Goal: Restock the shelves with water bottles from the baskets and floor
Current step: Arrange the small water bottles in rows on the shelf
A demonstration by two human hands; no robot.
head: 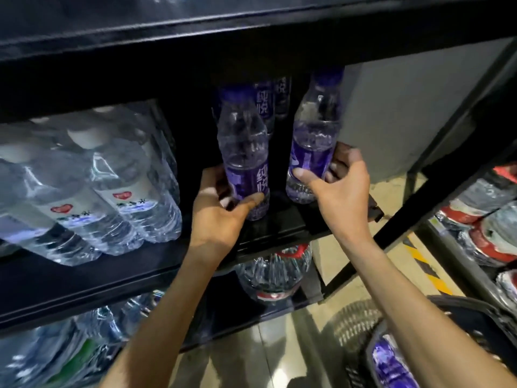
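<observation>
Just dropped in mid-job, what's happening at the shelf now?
A person is stocking the black shelf. The left hand grips the left purple bottle and the right hand grips the right purple bottle, both roughly upright in front of more purple bottles at the back. White-capped bottles sit to the left, and a basket at lower right holds more purple stock.

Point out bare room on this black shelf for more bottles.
Bare black shelf lies between the purple-label clear bottle held by the left hand and its twin in the right hand. Crowded: shrink-wrapped white-capped bottles fill the left; more purple bottles behind.
</observation>
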